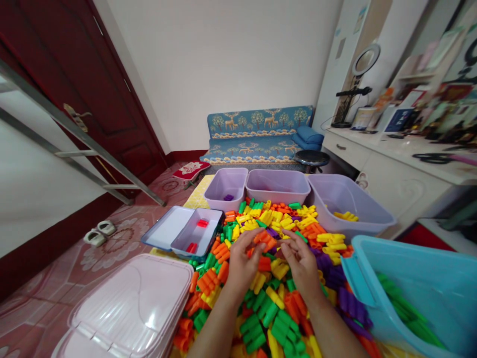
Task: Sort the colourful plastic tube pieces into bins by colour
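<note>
Over the middle of a heap of plastic tube pieces, my left hand (244,258) is closed around a joined orange tube block (265,240), its fingers and thumb along the sides. Just to the right, my right hand (301,261) has its fingers curved and apart, close to the orange block's right end. No piece shows clearly in its grasp. Loose and joined pieces lie under both hands: green tube blocks (266,308), yellow pieces (275,297), orange blocks (208,282) and purple blocks (352,303).
Lilac bins (278,191) line the far edge, one holding yellow pieces (346,216). A blue bin (421,253) at right holds green pieces (406,308). At left are an open case (179,243) with red pieces (202,223) and a pink lidded box (130,303). A ladder (85,139) leans beyond.
</note>
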Demonstrator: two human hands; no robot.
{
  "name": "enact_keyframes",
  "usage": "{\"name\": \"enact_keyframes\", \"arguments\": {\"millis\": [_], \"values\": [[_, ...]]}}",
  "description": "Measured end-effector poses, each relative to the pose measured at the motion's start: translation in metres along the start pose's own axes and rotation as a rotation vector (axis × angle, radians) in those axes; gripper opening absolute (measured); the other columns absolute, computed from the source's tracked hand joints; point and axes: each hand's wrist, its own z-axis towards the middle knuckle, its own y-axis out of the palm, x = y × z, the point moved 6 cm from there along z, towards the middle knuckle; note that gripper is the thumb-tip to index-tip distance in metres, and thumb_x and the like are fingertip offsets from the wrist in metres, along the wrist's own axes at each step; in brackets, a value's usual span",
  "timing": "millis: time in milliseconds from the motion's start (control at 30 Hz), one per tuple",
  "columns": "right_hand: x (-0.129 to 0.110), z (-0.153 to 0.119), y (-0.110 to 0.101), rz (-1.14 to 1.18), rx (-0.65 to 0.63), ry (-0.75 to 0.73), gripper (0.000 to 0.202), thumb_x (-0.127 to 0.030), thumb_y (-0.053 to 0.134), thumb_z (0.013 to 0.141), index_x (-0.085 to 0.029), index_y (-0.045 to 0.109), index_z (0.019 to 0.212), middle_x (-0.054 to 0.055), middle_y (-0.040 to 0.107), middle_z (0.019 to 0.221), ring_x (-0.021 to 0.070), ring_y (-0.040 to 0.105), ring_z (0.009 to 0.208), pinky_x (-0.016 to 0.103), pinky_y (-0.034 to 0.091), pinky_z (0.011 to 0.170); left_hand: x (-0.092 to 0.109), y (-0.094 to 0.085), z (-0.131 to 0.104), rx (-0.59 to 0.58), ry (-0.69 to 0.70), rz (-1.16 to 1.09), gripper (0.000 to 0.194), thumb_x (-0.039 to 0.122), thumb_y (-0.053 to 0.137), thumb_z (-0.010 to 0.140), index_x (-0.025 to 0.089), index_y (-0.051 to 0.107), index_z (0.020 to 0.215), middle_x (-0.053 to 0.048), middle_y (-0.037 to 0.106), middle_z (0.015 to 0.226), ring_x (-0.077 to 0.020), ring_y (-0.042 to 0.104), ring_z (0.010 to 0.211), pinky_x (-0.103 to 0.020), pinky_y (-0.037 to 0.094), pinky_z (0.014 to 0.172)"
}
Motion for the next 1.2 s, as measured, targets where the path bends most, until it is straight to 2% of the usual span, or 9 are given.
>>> {"name": "enact_keyframes", "arguments": {"millis": [67, 167, 400, 600, 767, 900, 1000, 1100, 1200], "values": [[0.000, 0.002, -0.002, 0.002, 0.020, 0.023, 0.044, -0.047, 0.058, 0.082, -0.021, 0.054, 0.117, 0.006, 0.069, 0.089, 0.0189, 0.065, 0.071, 0.032, 0.053, 0.067, -0.008, -0.007, 0.002, 0.093, -0.107, -0.142, 0.038, 0.031, 0.065, 0.080, 0.021, 0.062, 0.116, -0.008, 0.065, 0.107, -0.0178, 0.062, 0.091, -0.027, 0.050, 0.078], [0.000, 0.003, -0.002, -0.005, 0.005, 0.022, 0.041, -0.047, 0.056, 0.083, -0.020, 0.055, 0.114, 0.004, 0.068, 0.084, 0.0172, 0.063, 0.066, 0.029, 0.051, 0.064, -0.014, -0.011, 0.006, 0.158, -0.196, -0.343, 0.051, 0.033, 0.072, 0.073, 0.019, 0.059, 0.120, -0.007, 0.064, 0.101, -0.0154, 0.062, 0.086, -0.026, 0.051, 0.077], [0.003, 0.001, 0.004, 0.025, -0.080, 0.011, 0.043, -0.044, 0.061, 0.081, -0.021, 0.056, 0.116, 0.006, 0.068, 0.092, 0.0188, 0.065, 0.076, 0.031, 0.053, 0.070, -0.020, -0.005, 0.008, 0.120, -0.269, -0.479, 0.056, 0.028, 0.077, 0.066, 0.018, 0.057, 0.117, -0.001, 0.063, 0.083, -0.0101, 0.062, 0.074, -0.021, 0.051, 0.068], [0.005, 0.001, 0.008, 0.018, -0.140, 0.029, 0.043, -0.043, 0.061, 0.081, -0.020, 0.057, 0.117, 0.006, 0.068, 0.095, 0.0188, 0.065, 0.077, 0.032, 0.054, 0.070, -0.024, 0.004, 0.003, 0.034, -0.265, -0.343, 0.038, 0.024, 0.072, 0.070, 0.015, 0.062, 0.106, -0.005, 0.069, 0.083, -0.0140, 0.065, 0.076, -0.024, 0.052, 0.069], [0.014, 0.003, 0.008, -0.014, -0.145, 0.023, 0.037, -0.042, 0.065, 0.078, -0.020, 0.062, 0.108, 0.008, 0.069, 0.100, 0.0225, 0.065, 0.086, 0.035, 0.054, 0.075, -0.011, 0.005, 0.001, -0.051, -0.116, -0.013, 0.022, 0.025, 0.066, 0.078, 0.018, 0.070, 0.098, -0.006, 0.071, 0.088, -0.0176, 0.065, 0.080, -0.030, 0.053, 0.073], [0.014, 0.003, 0.005, 0.004, -0.063, 0.021, 0.033, -0.043, 0.068, 0.074, -0.019, 0.062, 0.095, 0.006, 0.069, 0.089, 0.0216, 0.066, 0.077, 0.036, 0.054, 0.074, -0.004, -0.001, 0.001, -0.002, 0.074, 0.206, 0.021, 0.029, 0.059, 0.084, 0.021, 0.070, 0.100, -0.008, 0.070, 0.098, -0.0219, 0.062, 0.095, -0.038, 0.049, 0.088], [0.006, 0.003, 0.004, 0.037, -0.050, 0.038, 0.032, -0.044, 0.067, 0.075, -0.020, 0.061, 0.096, 0.006, 0.069, 0.089, 0.0194, 0.066, 0.072, 0.033, 0.055, 0.070, -0.012, -0.004, 0.000, 0.046, 0.092, 0.251, 0.022, 0.026, 0.053, 0.088, 0.021, 0.069, 0.102, -0.008, 0.068, 0.103, -0.0218, 0.060, 0.100, -0.039, 0.046, 0.092], [-0.009, 0.014, 0.004, -0.083, -0.120, 0.020, 0.029, -0.040, 0.065, 0.077, -0.020, 0.063, 0.098, 0.005, 0.069, 0.090, 0.0191, 0.066, 0.078, 0.031, 0.055, 0.069, -0.023, -0.003, 0.000, 0.032, 0.055, 0.262, 0.021, 0.020, 0.051, 0.088, 0.019, 0.070, 0.097, -0.008, 0.068, 0.101, -0.0209, 0.061, 0.098, -0.038, 0.046, 0.091], [-0.023, 0.039, 0.009, -0.239, -0.260, 0.073, 0.023, -0.036, 0.067, 0.073, -0.018, 0.068, 0.088, 0.003, 0.068, 0.073, 0.0178, 0.064, 0.064, 0.029, 0.053, 0.058, -0.028, -0.001, -0.001, 0.023, 0.055, 0.292, 0.020, 0.014, 0.053, 0.084, 0.019, 0.070, 0.094, -0.008, 0.068, 0.101, -0.0204, 0.060, 0.098, -0.037, 0.047, 0.090]]}}
